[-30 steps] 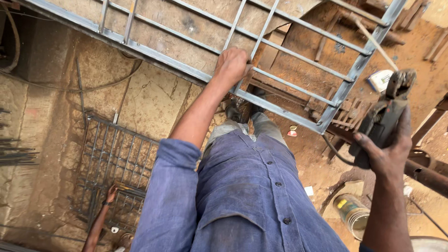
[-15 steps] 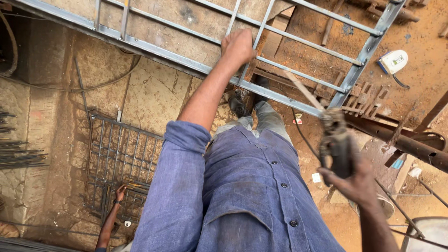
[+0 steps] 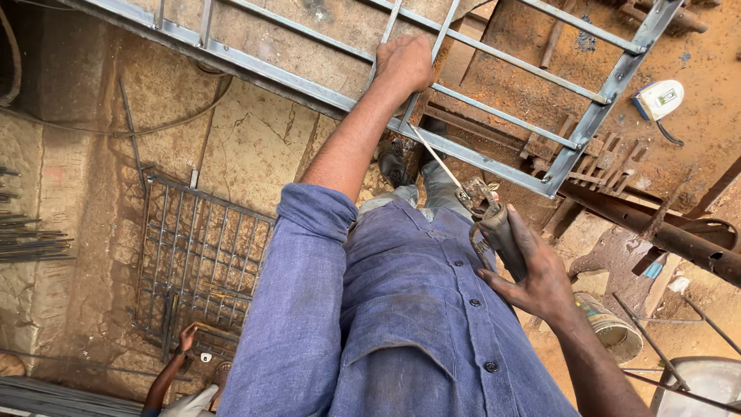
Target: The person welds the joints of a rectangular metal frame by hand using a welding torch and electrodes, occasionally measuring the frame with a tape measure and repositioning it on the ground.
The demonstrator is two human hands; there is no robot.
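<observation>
Head view, looking down the person's blue button shirt (image 3: 401, 309) to the dirt floor (image 3: 255, 147). The left hand (image 3: 403, 63) is stretched forward with its grip clenched around a thin upright bar of the grey metal window frame (image 3: 494, 158), which lies flat on the floor ahead of the feet. The right hand (image 3: 536, 278) is held close to the body at waist height, its grip grasping the dark handle of a welding electrode holder (image 3: 494, 228). A thin electrode rod (image 3: 436, 158) is clamped in the holder's head and slants up and left toward the frame's near rail; its tip appears to end just beside that rail, though contact cannot be judged from this angle. 1 black shoe (image 3: 394, 164) shows under the frame's near rail. To the left, a second, darker metal grille (image 3: 201, 255) lies on the floor, and another person's hand (image 3: 187, 337) touches its near edge. A bundle of thin steel rods (image 3: 27, 239) lies at the far left. At the upper right, beyond the frame, sits a small white device (image 3: 660, 99). A rusty pipe (image 3: 664, 235) crosses the right side, with a small paint-stained bucket (image 3: 614, 328) near it.
</observation>
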